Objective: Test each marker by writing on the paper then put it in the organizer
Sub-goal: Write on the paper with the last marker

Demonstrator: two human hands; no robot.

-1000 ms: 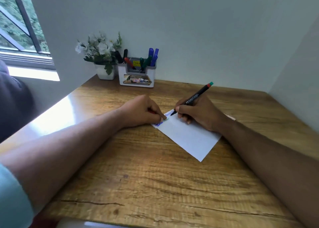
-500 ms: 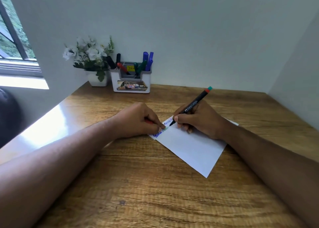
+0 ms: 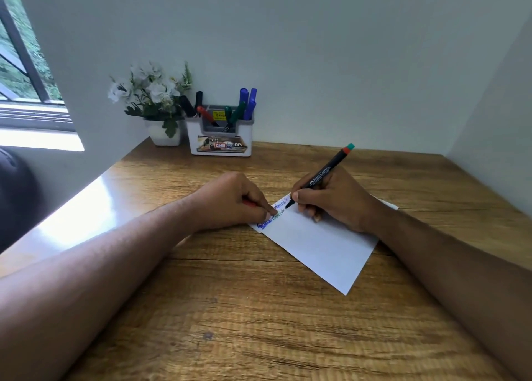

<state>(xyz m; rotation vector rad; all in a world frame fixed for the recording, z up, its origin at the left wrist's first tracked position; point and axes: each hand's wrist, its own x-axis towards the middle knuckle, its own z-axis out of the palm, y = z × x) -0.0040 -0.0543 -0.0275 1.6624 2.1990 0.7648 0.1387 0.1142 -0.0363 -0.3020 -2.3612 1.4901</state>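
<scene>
Marker (image 3: 322,176) in right hand (image 3: 336,199) grip, tip on paper (image 3: 316,245)

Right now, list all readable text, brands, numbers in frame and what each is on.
"FABER-CASTELL": printed in white along the black marker that the right hand grips.
"42": small tag on the picture label of the white organizer.
"QP": same label, right end, cut off.
Yellow sticker inside the organizer: too small to read.
Coloured handwriting on the paper: blurred, part hidden by the left hand.
</scene>
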